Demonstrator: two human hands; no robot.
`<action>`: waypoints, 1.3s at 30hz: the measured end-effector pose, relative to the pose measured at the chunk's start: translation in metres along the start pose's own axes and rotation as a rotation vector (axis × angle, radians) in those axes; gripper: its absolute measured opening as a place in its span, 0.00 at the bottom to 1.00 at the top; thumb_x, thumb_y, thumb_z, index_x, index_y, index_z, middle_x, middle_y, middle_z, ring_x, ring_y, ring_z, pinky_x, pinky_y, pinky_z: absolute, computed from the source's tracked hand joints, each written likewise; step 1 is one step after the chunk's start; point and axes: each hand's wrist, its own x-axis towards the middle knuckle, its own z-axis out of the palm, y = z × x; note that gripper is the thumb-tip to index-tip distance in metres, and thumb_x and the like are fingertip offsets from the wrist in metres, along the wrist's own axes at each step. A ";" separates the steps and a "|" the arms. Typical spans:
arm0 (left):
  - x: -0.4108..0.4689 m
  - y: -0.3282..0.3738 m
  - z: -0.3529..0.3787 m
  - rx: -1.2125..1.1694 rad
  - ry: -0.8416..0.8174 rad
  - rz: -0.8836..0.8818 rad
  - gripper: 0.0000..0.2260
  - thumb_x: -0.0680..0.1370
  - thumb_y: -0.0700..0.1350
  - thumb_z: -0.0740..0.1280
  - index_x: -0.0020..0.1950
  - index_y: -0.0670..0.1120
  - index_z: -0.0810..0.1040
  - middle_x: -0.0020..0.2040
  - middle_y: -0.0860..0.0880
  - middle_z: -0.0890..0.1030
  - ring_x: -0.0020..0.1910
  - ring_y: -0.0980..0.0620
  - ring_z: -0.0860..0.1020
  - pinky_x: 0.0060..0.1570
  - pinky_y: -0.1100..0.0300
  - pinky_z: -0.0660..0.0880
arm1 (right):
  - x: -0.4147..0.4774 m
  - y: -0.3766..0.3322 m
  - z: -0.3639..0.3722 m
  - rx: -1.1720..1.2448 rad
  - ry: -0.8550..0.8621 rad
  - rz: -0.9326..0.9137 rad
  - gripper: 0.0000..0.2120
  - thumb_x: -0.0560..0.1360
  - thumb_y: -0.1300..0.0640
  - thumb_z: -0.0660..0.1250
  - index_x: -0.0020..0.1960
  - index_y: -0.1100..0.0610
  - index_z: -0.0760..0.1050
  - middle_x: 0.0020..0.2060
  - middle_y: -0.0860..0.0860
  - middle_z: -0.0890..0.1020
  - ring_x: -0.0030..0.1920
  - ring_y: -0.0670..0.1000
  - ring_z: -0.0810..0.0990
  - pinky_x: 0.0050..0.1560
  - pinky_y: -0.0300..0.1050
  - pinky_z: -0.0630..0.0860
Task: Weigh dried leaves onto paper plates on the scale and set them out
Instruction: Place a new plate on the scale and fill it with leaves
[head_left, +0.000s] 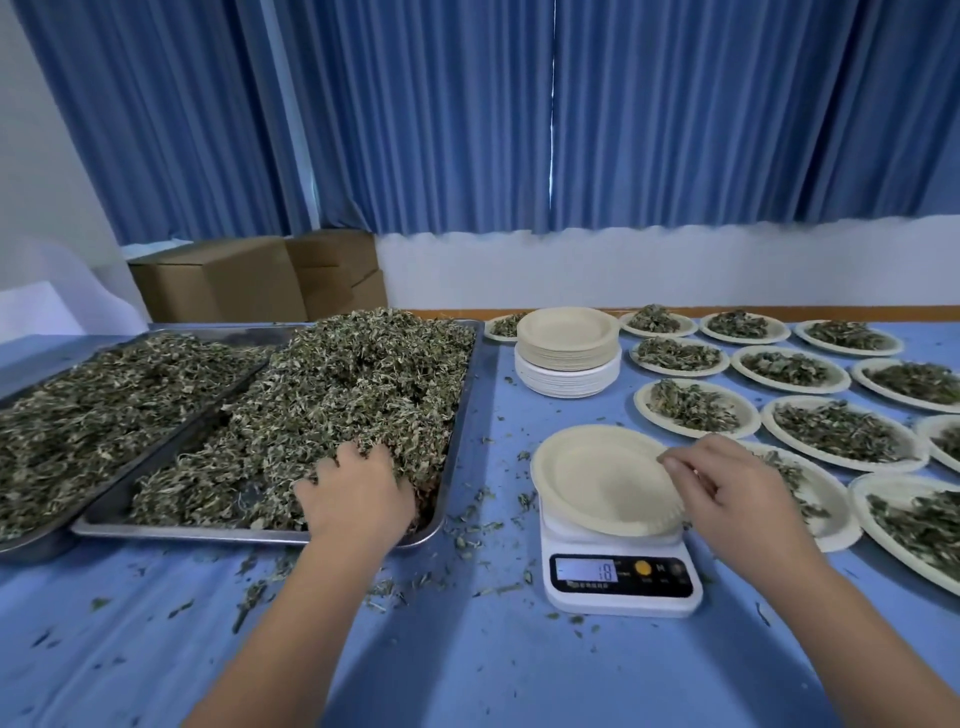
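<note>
Left of the white digital kitchen scale (621, 577), my left hand (358, 493) digs into the heap of dried green leaves (337, 384) in the shallow steel tray (464, 410), fingers curled round a handful. My right hand (737, 488) pinches the rim of the empty round cream paper plate (592, 478), which sits tilted on the scale. To the right of the scale, about a dozen filled paper plates (749, 411) are already set out on the blue tablecloth (467, 649). Behind the scale stands a tall stack of unused plates (569, 353). With a second loaded tray (36, 543) further left, I judge that much weighing remains.
</note>
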 end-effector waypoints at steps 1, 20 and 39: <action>0.002 -0.003 0.002 0.032 -0.062 -0.009 0.23 0.78 0.61 0.59 0.70 0.53 0.67 0.68 0.46 0.69 0.67 0.41 0.69 0.62 0.43 0.66 | -0.002 0.005 0.002 -0.005 0.039 0.009 0.05 0.76 0.62 0.67 0.46 0.58 0.83 0.36 0.48 0.77 0.33 0.51 0.77 0.38 0.51 0.76; 0.033 0.000 0.024 -0.125 -0.339 0.274 0.25 0.78 0.44 0.63 0.74 0.57 0.65 0.66 0.45 0.67 0.49 0.47 0.76 0.45 0.59 0.72 | -0.014 0.037 0.010 0.236 0.168 0.208 0.08 0.77 0.60 0.65 0.44 0.52 0.81 0.38 0.39 0.80 0.43 0.39 0.76 0.41 0.30 0.68; 0.030 -0.023 0.001 -0.265 0.070 0.268 0.16 0.81 0.49 0.63 0.68 0.47 0.75 0.63 0.44 0.78 0.48 0.45 0.81 0.45 0.52 0.78 | -0.017 0.034 0.007 0.305 0.129 0.262 0.10 0.78 0.58 0.64 0.42 0.46 0.79 0.40 0.38 0.81 0.43 0.41 0.77 0.40 0.32 0.70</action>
